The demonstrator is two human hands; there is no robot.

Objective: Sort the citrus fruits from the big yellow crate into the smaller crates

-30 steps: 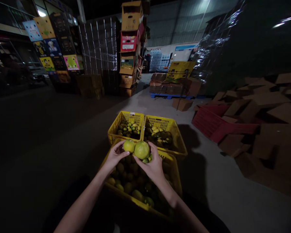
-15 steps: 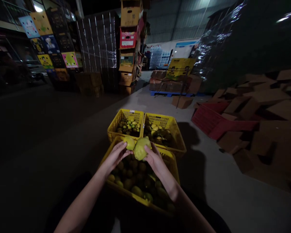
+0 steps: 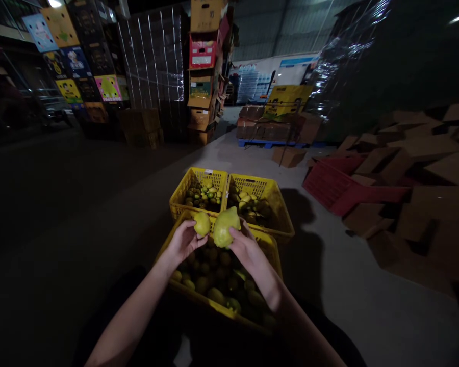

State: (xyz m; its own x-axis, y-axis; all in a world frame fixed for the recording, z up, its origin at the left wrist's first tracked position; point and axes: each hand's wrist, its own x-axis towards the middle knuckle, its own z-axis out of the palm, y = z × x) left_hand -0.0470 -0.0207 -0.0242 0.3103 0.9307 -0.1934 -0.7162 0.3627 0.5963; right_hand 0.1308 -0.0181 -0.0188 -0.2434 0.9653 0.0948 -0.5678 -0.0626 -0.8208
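Note:
My left hand [image 3: 184,240] is closed on a small round lemon [image 3: 202,224], pinched between thumb and fingers. In my right hand [image 3: 247,245] is a larger, knobbly yellow-green lemon [image 3: 226,227], its pointed end tilted up. The two fruits are held side by side with a narrow gap, above the near yellow crate [image 3: 214,306]. Many more lemons [image 3: 216,295] lie in that crate, in shadow. Behind it stand a left yellow crate [image 3: 178,203] with small lemons and a right yellow crate [image 3: 281,206] with lemons along its left part.
To the right lie a red crate [image 3: 329,186] and a heap of cardboard boxes [image 3: 436,224]. A blue pallet [image 3: 270,144] with boxes stands ahead, a tall carton stack [image 3: 201,84] left of it. Wrapped goods [image 3: 153,66] stand farther left.
The two lemons have moved slightly apart, and the larger one has turned so its pointed end is higher. The whole view has shifted a little.

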